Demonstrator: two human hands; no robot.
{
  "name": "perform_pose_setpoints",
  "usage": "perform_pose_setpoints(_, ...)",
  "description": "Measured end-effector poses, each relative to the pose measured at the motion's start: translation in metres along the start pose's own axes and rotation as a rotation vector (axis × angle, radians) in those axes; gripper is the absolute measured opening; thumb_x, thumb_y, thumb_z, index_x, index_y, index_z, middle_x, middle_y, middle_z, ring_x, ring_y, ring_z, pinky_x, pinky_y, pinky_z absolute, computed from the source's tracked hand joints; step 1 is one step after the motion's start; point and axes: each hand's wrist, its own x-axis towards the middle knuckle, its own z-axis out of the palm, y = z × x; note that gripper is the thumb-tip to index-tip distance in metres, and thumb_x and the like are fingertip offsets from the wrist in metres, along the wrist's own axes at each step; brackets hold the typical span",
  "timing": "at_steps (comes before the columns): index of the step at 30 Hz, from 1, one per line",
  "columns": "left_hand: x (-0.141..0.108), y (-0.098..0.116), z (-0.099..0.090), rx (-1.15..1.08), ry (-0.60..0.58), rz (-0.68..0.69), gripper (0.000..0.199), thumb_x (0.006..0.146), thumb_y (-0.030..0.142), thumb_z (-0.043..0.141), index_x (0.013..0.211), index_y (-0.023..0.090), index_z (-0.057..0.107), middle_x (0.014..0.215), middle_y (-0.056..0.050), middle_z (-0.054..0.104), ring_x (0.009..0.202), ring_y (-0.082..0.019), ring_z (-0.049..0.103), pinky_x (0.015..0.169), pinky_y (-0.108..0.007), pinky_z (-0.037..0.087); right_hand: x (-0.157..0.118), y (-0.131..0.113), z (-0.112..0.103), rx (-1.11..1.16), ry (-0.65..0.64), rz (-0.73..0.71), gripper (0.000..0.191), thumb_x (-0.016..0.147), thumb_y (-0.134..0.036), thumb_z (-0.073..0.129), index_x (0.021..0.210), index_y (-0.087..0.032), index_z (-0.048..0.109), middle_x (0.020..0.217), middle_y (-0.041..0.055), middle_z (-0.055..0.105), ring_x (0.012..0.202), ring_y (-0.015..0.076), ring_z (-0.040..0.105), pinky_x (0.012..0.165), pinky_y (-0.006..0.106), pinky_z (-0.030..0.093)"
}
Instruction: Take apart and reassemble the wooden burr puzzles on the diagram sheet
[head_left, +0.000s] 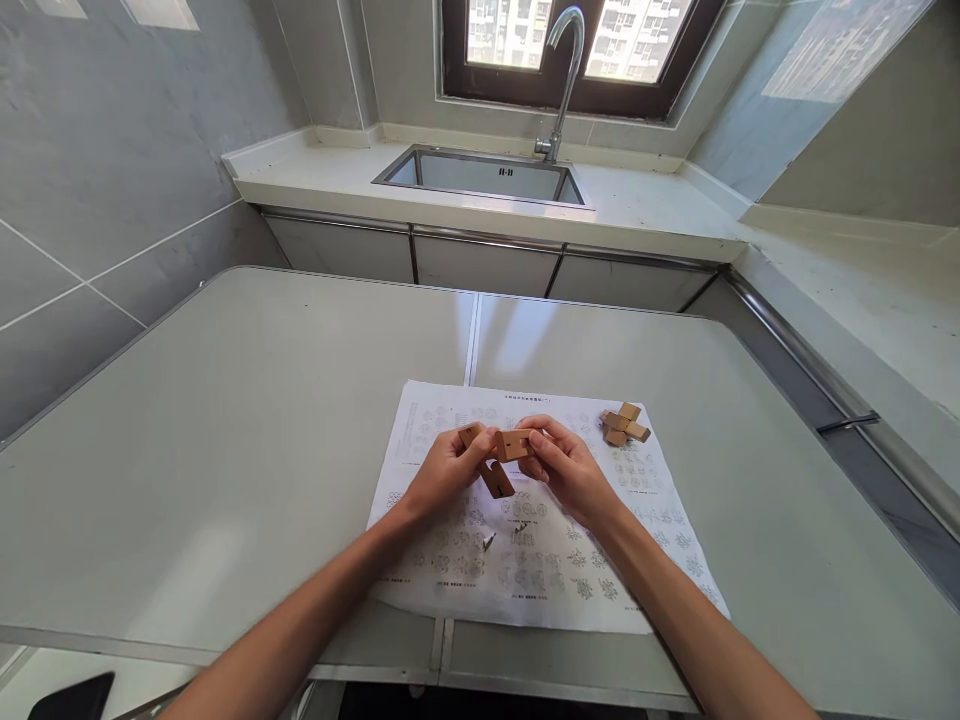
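Over a printed paper sheet (555, 600), my left hand (454, 465) is closed on a long brown wooden piece (498, 482) that slants down to the right. My right hand (566, 460) pinches a shorter wooden block (513, 445) with a small dark mark. The block's left end meets my left fingertips, close above the slanting piece. Whether the two pieces are joined I cannot tell. At the sheet's upper right lies a cluster of crossed wooden pieces (624, 424), touched by neither hand.
Two small dark-and-white objects (489, 541) lie on the sheet below my hands. The sheet rests on a large grey table (225, 450) with a centre seam. Beyond it are a counter (645, 200), a sink (487, 178) and a tap (574, 80) under a window.
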Motion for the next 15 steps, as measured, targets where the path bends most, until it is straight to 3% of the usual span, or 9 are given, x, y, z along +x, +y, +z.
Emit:
perform_pose_setpoints(6, -0.0039, 0.0046, 0.0016, 0.037, -0.055, -0.01, 0.049, 0.102, 0.06, 0.053, 0.074, 0.02, 0.054, 0.063, -0.005, 0.076, 0.066, -0.018, 0.069, 0.075, -0.029, 0.046, -0.0008, -0.0018, -0.0004, 0.013, -0.044, 0.021, 0.033, 0.092, -0.05, 0.078, 0.104, -0.021, 0.068, 0.065, -0.0066, 0.046, 0.059, 0.0106, 0.036, 0.062, 0.027, 0.03)
perform_pose_setpoints(15, -0.0034, -0.0016, -0.0008, 0.057, -0.065, -0.054, 0.052, 0.096, 0.066, 0.06, 0.08, 0.017, 0.062, 0.067, -0.004, 0.073, 0.062, -0.021, 0.073, 0.061, -0.028, 0.049, -0.0015, -0.0022, -0.0011, 0.037, -0.04, 0.088, 0.035, 0.081, -0.048, 0.088, 0.095, -0.022, 0.067, 0.068, -0.0054, 0.049, 0.058, 0.0097, 0.037, 0.057, 0.025, 0.031)
